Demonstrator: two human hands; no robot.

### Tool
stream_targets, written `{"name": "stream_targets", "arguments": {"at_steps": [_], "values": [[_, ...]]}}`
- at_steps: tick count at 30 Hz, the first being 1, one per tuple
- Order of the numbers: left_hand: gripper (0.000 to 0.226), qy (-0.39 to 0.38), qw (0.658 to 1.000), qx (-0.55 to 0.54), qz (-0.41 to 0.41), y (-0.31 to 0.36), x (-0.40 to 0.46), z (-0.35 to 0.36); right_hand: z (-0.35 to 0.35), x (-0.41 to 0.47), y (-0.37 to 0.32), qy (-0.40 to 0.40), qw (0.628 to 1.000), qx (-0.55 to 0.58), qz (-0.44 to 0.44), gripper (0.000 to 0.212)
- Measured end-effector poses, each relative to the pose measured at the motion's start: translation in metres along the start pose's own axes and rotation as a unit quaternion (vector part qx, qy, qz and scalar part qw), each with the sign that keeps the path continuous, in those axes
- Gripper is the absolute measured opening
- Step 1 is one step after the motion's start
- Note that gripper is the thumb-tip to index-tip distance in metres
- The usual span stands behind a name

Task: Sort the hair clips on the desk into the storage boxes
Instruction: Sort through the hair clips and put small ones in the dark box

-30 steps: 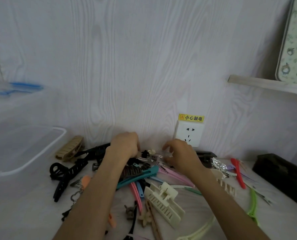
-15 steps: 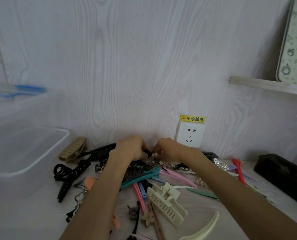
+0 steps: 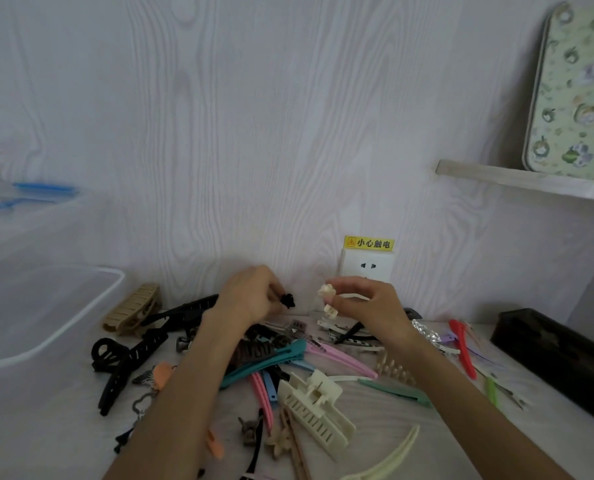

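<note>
Two hands pinch clips: left hand point(image 3: 250, 299) black clip point(image 3: 287, 300), right hand point(image 3: 368, 306) cream clips point(image 3: 327, 299).

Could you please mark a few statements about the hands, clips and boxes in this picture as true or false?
1. The left hand pinches a small black clip. True.
2. The right hand is empty. False: it holds small cream clips.
3. The teal clip lies inside the clear storage box. False: it lies on the desk.
4. A wall socket sits behind the hands. True.
5. The large cream claw clip lies on the desk. True.
</note>
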State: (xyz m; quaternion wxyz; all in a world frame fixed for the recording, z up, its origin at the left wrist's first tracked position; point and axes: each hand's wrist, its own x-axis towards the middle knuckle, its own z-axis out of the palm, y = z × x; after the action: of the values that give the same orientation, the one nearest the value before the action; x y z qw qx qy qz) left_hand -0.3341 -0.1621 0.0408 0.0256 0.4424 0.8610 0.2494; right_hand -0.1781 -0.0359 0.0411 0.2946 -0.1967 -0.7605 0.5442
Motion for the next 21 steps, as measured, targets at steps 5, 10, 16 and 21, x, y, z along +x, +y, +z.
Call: {"name": "stream_targets", "arguments": {"at_steps": [5, 10, 16, 21], "values": [[0.035, 0.106, 0.991, -0.074, 0.040, 0.037, -0.009, -0.031, -0.050, -0.031, -0.002, 0.079, 0.996, 0.045, 0.001, 0.023], [0.025, 0.112, 0.978, -0.149, 0.094, 0.110, -0.021, -0.012, -0.139, -0.064, 0.011, 0.188, 0.981, 0.006, -0.051, 0.024], [0.017, 0.030, 0.964, -0.219, 0.148, 0.201, -0.006, 0.055, -0.239, -0.091, 0.032, 0.319, 0.932, -0.102, -0.139, 0.020], [0.025, -0.001, 0.933, -0.321, 0.163, 0.277, -0.001, 0.131, -0.279, -0.097, 0.067, 0.345, 0.909, -0.205, -0.108, 0.020]]}}
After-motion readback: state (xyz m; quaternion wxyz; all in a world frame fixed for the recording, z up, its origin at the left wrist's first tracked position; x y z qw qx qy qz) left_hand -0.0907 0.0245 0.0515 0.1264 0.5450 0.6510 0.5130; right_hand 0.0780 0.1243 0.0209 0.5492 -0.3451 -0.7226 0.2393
